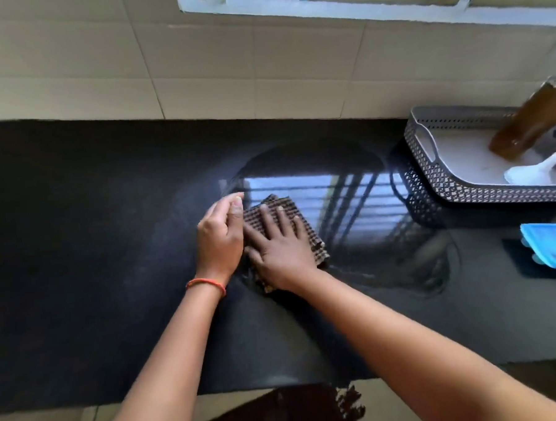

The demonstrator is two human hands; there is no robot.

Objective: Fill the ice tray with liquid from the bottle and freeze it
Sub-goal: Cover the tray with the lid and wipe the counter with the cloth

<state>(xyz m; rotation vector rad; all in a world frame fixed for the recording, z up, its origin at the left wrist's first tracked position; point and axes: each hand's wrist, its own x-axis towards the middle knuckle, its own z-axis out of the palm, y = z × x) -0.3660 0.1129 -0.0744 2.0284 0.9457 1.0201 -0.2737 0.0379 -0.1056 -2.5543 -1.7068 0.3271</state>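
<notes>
Black glossy worktop (95, 252): back edge against the tiled wall (198, 69), front edge just under the forearms, cut off left and right; broad open stretch left of the hands, a narrower one between the hands and the basket. Window reflection on the polish right of the hands.

Grey perforated basket (429, 170): far right against the wall, right part out of frame. Inside, a white object (532, 171), hard to make out.

Bottle (529, 123): brown liquid, blurred, leaning in the basket, base lower left, neck toward upper right and cut off.

Dark fringed fabric (280, 409): bottom edge, partly cropped.

Right hand (281, 245): flat, fingers spread, pressing on the cloth, holding nothing.

Left hand (218, 242): fingers curled at the cloth's left edge; cannot tell whether pinching it.

Checked cloth (289, 206): folded, mid-worktop, mostly hidden beneath the right hand.

Ice tray (552, 244): blue, flat on the worktop in front of the basket, well apart from the hands; visible part running left to right, the rest beyond the right frame edge, so long axis uncertain.

Orange band (206, 283): on the left wrist.
</notes>
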